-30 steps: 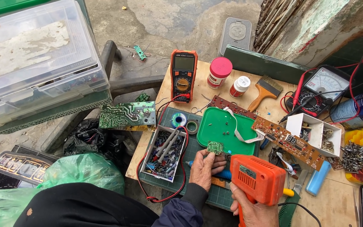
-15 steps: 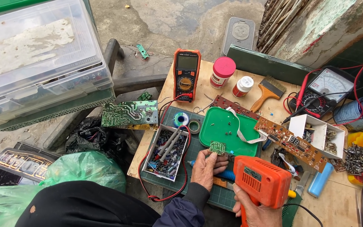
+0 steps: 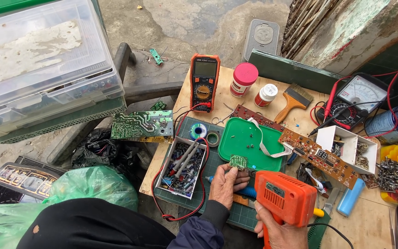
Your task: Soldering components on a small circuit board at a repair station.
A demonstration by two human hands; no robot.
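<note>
From the head camera, take the green tray (image 3: 247, 138) on the workbench as the landmark. Just at its near edge, the left hand (image 3: 226, 184) pinches a small green circuit board (image 3: 238, 162) between thumb and fingertips, fingers closed narrowly on the board's lower edge so that it stands up over the tray's front rim. The right hand (image 3: 279, 230) sits nearer the person and to the right of the tray, wrapped fully around the grip of an orange soldering gun (image 3: 285, 199). The gun's body points up and left, toward the small board, which lies just up and to the left of its front end; the tip itself is hidden behind the left hand, so whether it touches the board cannot be told. The left hand is the one on the board; the right is close beside it, with only the tool between. The board's long axis runs roughly left to right, across the line of the gun.

Left of the tray stands an open box of components (image 3: 180, 168), and beyond that a larger green circuit board (image 3: 141, 125). Behind the tray lies an orange multimeter (image 3: 204, 82); a long brown circuit board (image 3: 318, 157) runs off the tray's right side.
</note>
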